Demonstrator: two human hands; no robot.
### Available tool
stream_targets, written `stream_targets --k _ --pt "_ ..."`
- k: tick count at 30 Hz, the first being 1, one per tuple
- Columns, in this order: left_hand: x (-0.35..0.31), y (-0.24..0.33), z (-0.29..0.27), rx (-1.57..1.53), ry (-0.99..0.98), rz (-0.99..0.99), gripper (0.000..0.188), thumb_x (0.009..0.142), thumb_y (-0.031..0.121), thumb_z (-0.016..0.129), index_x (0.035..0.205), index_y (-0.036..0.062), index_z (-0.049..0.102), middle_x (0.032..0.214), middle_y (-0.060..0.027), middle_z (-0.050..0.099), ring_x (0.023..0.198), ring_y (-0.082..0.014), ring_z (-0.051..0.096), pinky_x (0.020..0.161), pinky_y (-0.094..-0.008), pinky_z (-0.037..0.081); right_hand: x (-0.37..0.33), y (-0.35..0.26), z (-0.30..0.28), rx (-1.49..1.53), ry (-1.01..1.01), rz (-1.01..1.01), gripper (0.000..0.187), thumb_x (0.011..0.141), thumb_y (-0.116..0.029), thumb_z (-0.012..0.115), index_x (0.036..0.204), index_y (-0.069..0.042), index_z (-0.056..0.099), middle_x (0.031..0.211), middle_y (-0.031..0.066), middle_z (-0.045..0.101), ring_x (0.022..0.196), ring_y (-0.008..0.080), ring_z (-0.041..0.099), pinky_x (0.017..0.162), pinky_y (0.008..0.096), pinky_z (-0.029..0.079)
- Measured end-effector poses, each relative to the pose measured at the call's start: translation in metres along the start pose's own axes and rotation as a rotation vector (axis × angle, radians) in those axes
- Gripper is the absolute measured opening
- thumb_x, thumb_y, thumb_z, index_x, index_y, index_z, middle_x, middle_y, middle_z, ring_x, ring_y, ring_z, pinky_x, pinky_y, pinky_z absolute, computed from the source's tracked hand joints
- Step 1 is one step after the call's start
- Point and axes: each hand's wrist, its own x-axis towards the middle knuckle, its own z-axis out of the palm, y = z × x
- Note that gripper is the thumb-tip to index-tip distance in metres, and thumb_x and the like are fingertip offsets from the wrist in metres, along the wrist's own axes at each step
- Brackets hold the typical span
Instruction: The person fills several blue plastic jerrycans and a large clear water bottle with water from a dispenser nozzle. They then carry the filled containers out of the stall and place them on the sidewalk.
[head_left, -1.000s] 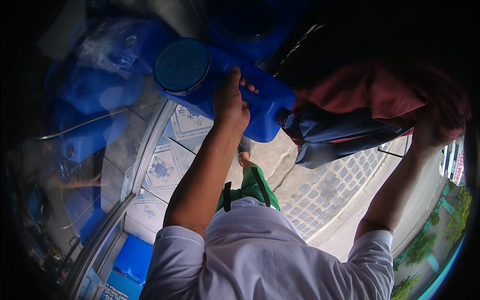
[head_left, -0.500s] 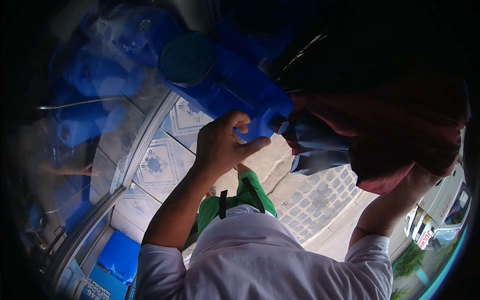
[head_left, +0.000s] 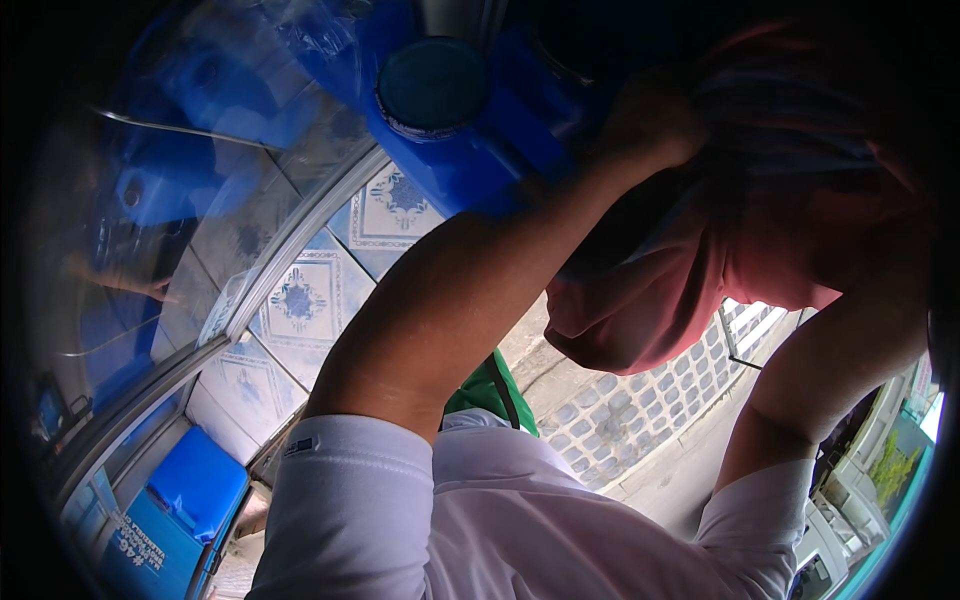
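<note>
A dark red cloth (head_left: 640, 310) with a bluish-grey part hangs in folds at the upper right. My left hand (head_left: 655, 125) reaches across to its upper edge, closed like a fist and apparently gripping the fabric there, though shadow dims the fingers. My right forearm (head_left: 815, 375) rises along the far right side of the cloth; darkness and cloth hide that hand. To the left of my left hand stands a blue plastic jug (head_left: 405, 140) with a round, dark blue-green lid (head_left: 432, 85). My left forearm covers part of the jug's lower end.
A glass pane (head_left: 200, 190) in a metal frame (head_left: 300, 235) reflects blue jugs at left. Below are patterned tiles (head_left: 300, 295) and stone paving (head_left: 630, 415). A blue box (head_left: 200, 480) stands at lower left, a white vehicle (head_left: 825, 540) at lower right.
My left hand has left the space beside the blue jug and moved up and right to the red cloth. The cloth has shifted left and spread, covering the jug's spout end.
</note>
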Motion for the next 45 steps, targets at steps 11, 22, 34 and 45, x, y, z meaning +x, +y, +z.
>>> stream_targets --k 11,22,34,45 --pt "0.051 0.024 -0.154 0.438 0.019 0.298 0.048 0.085 0.030 0.071 0.122 0.0006 0.062 0.108 -0.0195 0.070 0.098 -0.0323 0.070 0.086 -0.0389 0.057 0.044 -0.017 0.120 0.039 -0.157 -0.077 0.044 0.089 -0.012 0.069 0.129 0.001 0.058 0.131 0.0184 0.058 0.119 0.0305 0.058 0.100 0.0396 0.048" --pt "-0.296 -0.182 -0.148 0.151 0.113 -0.219 0.049 0.089 0.022 0.074 0.133 0.0101 0.056 0.128 -0.0135 0.063 0.117 -0.0293 0.063 0.097 -0.0388 0.053 0.047 0.008 0.303 -0.165 -0.479 -0.108 0.046 0.093 -0.017 0.066 0.135 0.000 0.055 0.139 0.0192 0.054 0.126 0.0316 0.055 0.105 0.0407 0.045" --pt "-0.872 -0.267 -0.157 -0.037 0.145 -1.420 0.070 0.085 0.044 0.076 0.138 0.0043 0.054 0.131 -0.0182 0.062 0.117 -0.0303 0.062 0.101 -0.0412 0.049 -0.094 -0.231 0.251 0.191 -0.287 -0.213 0.045 0.096 -0.018 0.066 0.136 -0.002 0.056 0.144 0.0183 0.052 0.133 0.0317 0.050 0.108 0.0419 0.042" --pt "-1.214 -0.320 -0.351 0.692 1.028 -1.315 0.064 0.085 0.040 0.075 0.133 0.0016 0.056 0.134 -0.0237 0.057 0.125 -0.0391 0.054 0.104 -0.0467 0.044 -0.190 -0.650 0.223 0.546 -0.476 -0.454 0.038 0.098 -0.015 0.062 0.134 -0.004 0.059 0.139 0.0136 0.058 0.132 0.0277 0.052 0.111 0.0386 0.039"
